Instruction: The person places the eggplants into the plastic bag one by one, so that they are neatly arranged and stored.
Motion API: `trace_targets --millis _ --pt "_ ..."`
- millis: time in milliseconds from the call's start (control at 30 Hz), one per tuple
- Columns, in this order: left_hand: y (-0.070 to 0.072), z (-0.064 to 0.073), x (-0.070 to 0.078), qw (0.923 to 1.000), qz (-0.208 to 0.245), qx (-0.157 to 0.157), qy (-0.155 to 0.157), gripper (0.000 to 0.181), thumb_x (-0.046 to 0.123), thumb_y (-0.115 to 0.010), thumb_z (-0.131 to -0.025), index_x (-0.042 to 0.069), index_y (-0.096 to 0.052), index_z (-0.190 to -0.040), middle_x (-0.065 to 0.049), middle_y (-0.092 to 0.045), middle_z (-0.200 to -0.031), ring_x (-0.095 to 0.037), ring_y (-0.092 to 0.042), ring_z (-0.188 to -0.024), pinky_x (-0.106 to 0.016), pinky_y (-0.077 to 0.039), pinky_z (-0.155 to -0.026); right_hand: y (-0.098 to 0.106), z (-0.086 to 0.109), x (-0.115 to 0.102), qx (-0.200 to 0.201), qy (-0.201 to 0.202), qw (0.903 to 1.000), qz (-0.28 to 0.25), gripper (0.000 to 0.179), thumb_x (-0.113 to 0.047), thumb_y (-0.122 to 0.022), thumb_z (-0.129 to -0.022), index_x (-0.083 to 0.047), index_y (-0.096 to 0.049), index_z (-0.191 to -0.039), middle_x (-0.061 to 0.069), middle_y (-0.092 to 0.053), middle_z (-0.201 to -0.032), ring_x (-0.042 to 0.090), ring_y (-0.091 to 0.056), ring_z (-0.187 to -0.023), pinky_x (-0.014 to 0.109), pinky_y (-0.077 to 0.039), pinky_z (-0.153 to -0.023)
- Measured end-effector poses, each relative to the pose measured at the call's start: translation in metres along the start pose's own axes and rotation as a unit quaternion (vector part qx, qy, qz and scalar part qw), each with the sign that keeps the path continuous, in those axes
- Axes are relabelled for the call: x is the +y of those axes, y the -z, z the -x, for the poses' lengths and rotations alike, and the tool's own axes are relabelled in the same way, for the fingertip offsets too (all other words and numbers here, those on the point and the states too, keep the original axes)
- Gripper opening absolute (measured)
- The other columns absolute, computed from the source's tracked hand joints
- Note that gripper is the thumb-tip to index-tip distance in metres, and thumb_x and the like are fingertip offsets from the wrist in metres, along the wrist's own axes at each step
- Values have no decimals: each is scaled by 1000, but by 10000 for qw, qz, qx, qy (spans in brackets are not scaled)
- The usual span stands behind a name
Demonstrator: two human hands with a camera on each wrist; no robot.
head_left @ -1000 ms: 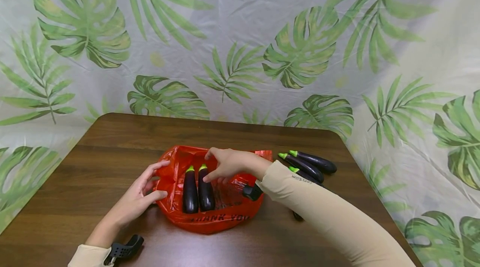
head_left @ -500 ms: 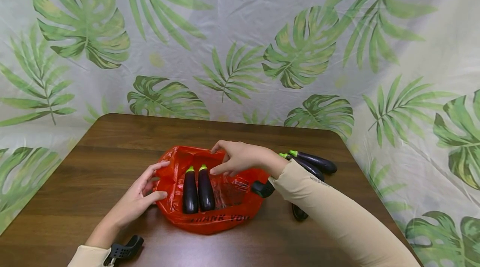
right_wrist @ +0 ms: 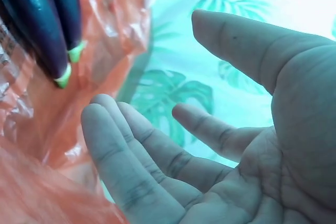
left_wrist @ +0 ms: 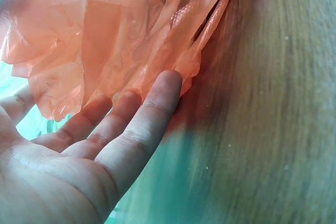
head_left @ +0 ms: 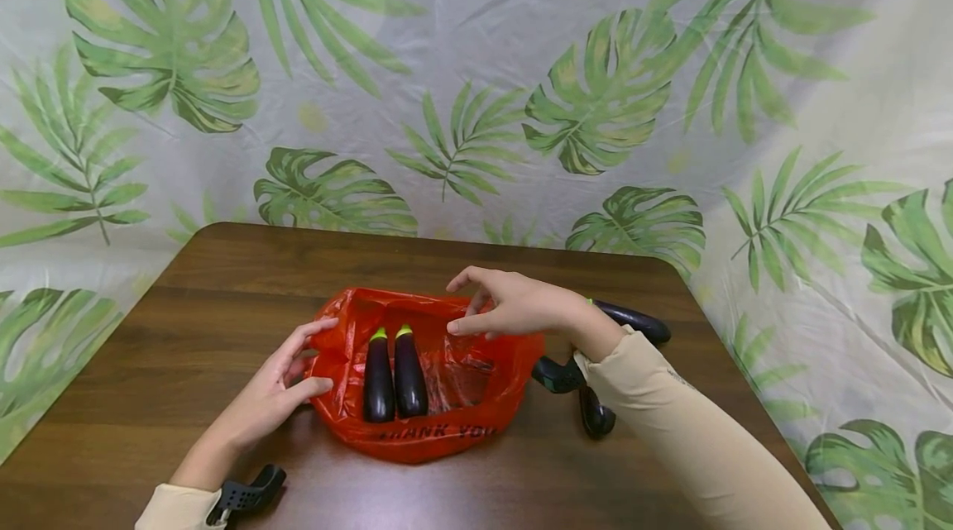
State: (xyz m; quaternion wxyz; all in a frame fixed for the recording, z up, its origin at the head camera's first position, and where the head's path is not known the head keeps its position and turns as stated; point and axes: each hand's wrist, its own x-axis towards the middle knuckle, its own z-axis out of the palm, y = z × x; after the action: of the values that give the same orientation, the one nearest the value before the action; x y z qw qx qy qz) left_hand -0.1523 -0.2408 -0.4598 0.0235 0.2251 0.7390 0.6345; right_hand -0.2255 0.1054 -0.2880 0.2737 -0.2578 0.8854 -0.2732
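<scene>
Resting inside red bag point(head_left: 417, 451): 2 eggplants point(head_left: 379, 383).

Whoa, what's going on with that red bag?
Somebody's left hand is touching the side of an open red bag. Two eggplants lie inside. The right hand is empty, near the bag's other side. Another eggplant lies on the table, partly hidden behind the right arm.

Fingers point(right_wrist: 113, 156) near red bag point(right_wrist: 118, 19), two eggplants point(right_wrist: 34, 24) inside, leaf-print cloth point(right_wrist: 168, 85)
</scene>
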Motion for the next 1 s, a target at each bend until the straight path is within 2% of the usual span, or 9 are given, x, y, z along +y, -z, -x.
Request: trace_targets --millis 300,567,1000 --pt "-2 1 -1 10000 -3 15 -20 65 2 -62 -103 4 -33 -161 -30 -43 -146 -10 -69 -119 -33 -66 -84 4 25 15 343 369 9985 -194 57 -33 -72 -104 -13 -50 -152 9 -72 -116 16 -74 -92 36 -62 -85" --pt "-3 2 -3 10000 -30 27 -21 65 2 -62 -103 4 -33 -161 -30 -44 -147 -7 -68 -119 -33 -66 -84 3 44 30 715 339 9958 -460 56 -35 -74 -103 -16 -52 -150 8 -71 -115 25 -73 -93 41 -60 -79" --pt "-5 4 -7 10000 -7 41 -44 65 2 -62 -103 4 -33 -161 -30 -43 -146 -10 -69 -119 -34 -66 -83 -3 71 64 1286 417 9871 -863 56 -30 -73 -104 -16 -50 -153 13 -69 -121 27 -74 -98 35 -62 -89"
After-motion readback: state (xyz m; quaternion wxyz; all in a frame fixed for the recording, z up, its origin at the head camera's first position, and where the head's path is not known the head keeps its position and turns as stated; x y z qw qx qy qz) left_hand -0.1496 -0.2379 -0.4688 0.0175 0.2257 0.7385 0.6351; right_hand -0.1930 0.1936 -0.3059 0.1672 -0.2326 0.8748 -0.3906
